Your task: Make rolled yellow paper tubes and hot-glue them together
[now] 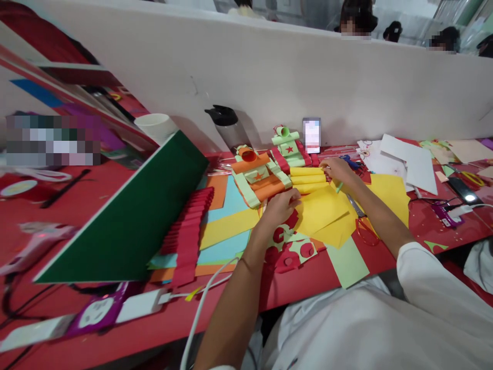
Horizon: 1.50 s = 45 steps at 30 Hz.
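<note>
In the middle of the table lies yellow paper (308, 180) folded into several raised, rounded strips. My left hand (280, 205) is at its lower left corner, fingers curled together on the edge. At the upper right end, my right hand (339, 169) pinches the side of the same paper. Flat yellow sheets (327, 213) lie just below. Scissors with red handles (364, 228) rest under my right forearm. Behind my left hand is an orange and pale green paper model (256, 177) with a star; a green and red one (288, 149) stands beyond it.
A green board (131, 221) leans at left beside pleated red paper (188, 226). A tumbler (229, 126) and a phone (311, 134) stand by the white partition (269, 67). A glue gun (38, 244), power strip (100, 311) and white cable (204, 303) lie front left.
</note>
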{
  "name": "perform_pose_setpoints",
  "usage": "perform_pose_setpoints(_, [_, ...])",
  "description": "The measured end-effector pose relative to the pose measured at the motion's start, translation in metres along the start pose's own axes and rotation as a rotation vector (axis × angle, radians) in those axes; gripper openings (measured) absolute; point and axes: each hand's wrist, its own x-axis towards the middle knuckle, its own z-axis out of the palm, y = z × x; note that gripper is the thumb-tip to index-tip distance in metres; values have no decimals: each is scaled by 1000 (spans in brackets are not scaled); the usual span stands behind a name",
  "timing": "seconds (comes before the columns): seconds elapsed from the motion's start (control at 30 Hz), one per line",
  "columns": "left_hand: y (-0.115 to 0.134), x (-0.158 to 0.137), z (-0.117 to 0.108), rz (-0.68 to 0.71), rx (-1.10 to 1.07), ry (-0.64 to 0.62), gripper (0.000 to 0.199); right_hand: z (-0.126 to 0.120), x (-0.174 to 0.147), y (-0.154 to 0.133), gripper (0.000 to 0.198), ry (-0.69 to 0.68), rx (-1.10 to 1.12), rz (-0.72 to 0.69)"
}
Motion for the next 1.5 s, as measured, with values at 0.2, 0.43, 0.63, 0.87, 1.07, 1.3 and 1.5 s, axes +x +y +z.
perform_pose_setpoints(0.2, [0, 5, 0, 32, -436, 43, 14, -20, -12, 2, 21, 111, 126, -20])
perform_pose_setpoints(0.43, [2, 7, 6, -122, -845, 129, 30, -31, -51, -3, 69, -52, 916, 162])
perform_pose_setpoints(0.63, [17, 0, 8, -72, -795, 43, 34, -5, -92, -9, 53, 56, 1045, 251])
perform_pose_setpoints(0.87, [19, -6, 0, 215, -594, -15, 44, 10, -105, 8, 42, 61, 1186, 395])
perform_pose_setpoints(1.07, [24, -5, 2, 168, -472, -21, 34, 15, -110, 1, 42, -55, 1128, 292])
perform_pose_setpoints(1.3, [28, -2, 11, -153, -881, 17, 53, 14, -109, -9, 61, -42, 999, 34])
perform_pose_setpoints(1.5, [26, 0, 16, -247, -1015, 11, 53, 15, -111, 0, 46, 162, 609, -115])
